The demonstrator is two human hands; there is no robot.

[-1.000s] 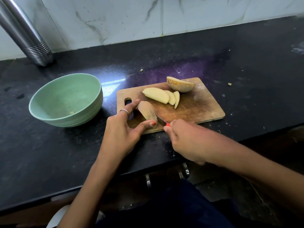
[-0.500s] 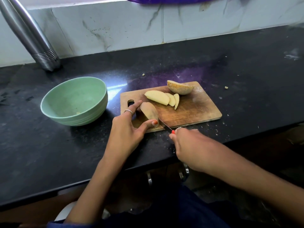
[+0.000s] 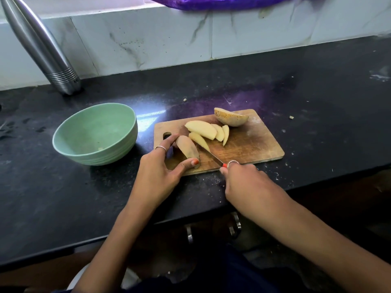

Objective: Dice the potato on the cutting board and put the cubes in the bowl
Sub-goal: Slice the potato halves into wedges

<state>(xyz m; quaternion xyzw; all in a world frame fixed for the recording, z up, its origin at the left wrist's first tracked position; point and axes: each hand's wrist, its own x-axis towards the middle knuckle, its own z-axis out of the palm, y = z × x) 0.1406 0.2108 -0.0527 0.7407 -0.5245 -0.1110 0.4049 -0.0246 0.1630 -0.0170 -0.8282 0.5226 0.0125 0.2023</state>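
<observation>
**Wooden board, thumb close to the blade**

I am watching the left hand point(image 3: 156, 166) pinching a potato piece point(image 3: 187, 148) at the cutting board's point(image 3: 254, 144) near-left corner, while the right hand point(image 3: 243, 180) is gripping the knife point(image 3: 213, 156) just beside it. I am judging the thumb at risk if the rounded piece rolls. Slices point(image 3: 208, 131) are lying mid-board; the bowl point(image 3: 95, 132) is waiting off its left edge.

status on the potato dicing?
Left hand pinches potato piece on board. Right hand grips knife, slicing. Bowl without cubes. Nothing blocking.
</observation>
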